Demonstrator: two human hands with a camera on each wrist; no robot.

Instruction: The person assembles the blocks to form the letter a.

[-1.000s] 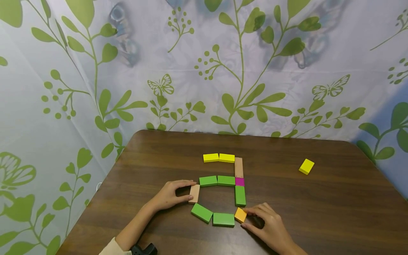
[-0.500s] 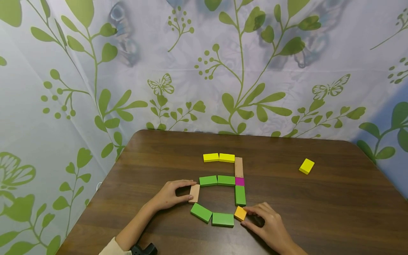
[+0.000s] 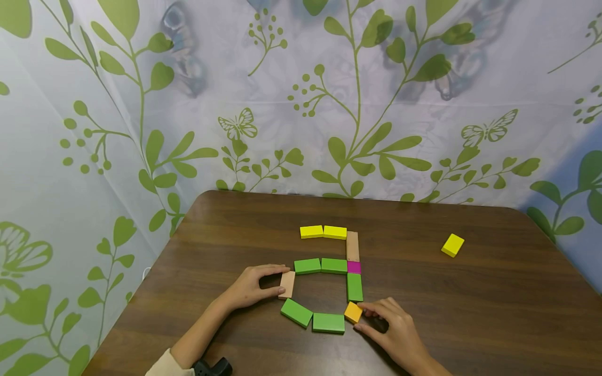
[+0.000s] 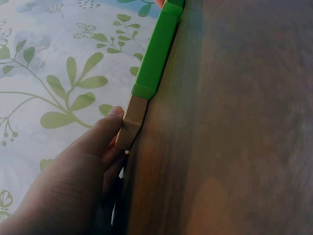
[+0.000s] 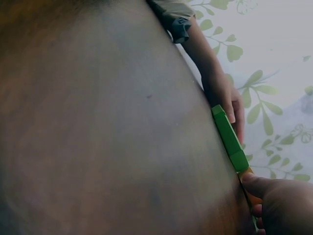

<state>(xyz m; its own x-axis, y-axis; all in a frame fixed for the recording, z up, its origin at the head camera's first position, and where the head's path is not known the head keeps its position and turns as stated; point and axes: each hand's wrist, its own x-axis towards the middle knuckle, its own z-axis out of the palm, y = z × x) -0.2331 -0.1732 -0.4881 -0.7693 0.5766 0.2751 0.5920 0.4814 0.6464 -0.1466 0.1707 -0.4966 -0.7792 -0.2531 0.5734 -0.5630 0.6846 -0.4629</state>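
Note:
My left hand holds a bare wooden block between thumb and forefinger at the left side of a block outline on the table. At the lower right corner, my right hand pinches a small orange block. The orange block sits between an upright-lying green block and the bottom green block. A slanted green block lies below the wooden one. In the right wrist view, the thumb covers much of the orange block.
Two green blocks form the middle row, ending at a magenta block. Above that, another wooden block leads to two yellow blocks. A loose yellow block lies far right. Patterned cloth hangs behind the brown table.
The orange block has slid slightly away from me and left, with my right hand on it. Both lower green blocks have shifted slightly left. My left hand stays on the wooden block.

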